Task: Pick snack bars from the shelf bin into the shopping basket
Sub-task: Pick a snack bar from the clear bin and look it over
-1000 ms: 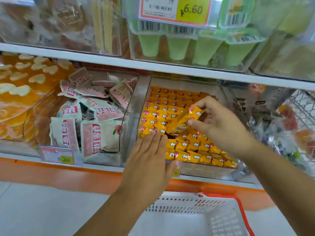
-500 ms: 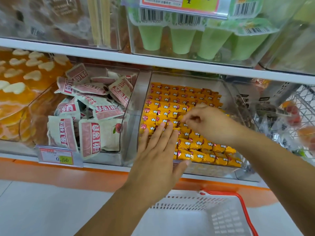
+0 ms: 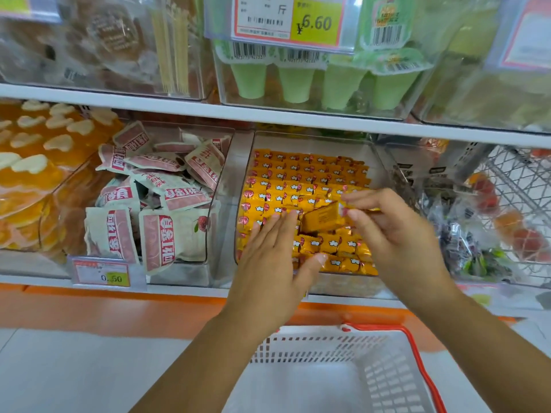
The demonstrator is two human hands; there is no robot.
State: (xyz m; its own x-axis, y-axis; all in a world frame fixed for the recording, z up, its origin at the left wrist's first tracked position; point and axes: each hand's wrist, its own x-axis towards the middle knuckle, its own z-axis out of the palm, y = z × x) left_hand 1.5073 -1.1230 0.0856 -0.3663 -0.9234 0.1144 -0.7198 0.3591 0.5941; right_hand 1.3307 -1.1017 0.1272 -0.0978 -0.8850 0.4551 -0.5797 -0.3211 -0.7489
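Note:
A clear shelf bin (image 3: pixel 378 156) holds several rows of small yellow-wrapped snack bars (image 3: pixel 301 177). My right hand (image 3: pixel 390 234) pinches one yellow snack bar (image 3: pixel 320 217) by its end and holds it lifted above the rows. My left hand (image 3: pixel 274 263) lies flat with straight fingers on the bars at the bin's front left. The white shopping basket (image 3: pixel 328 347) with a red rim sits below the shelf, under both forearms; the visible part of its inside looks bare.
To the left, a clear bin of pink-and-white snack packets (image 3: pixel 167 210) and a bin of orange jelly cups (image 3: pixel 35 162). A shelf board (image 3: pixel 268 114) runs above, with green cups (image 3: pixel 313 81) and a price tag (image 3: pixel 286 19). A wire basket (image 3: pixel 518 186) stands right.
My right hand dipped into the rows and now lifts a yellow bar clear of them. My left hand stays flat on the front bars.

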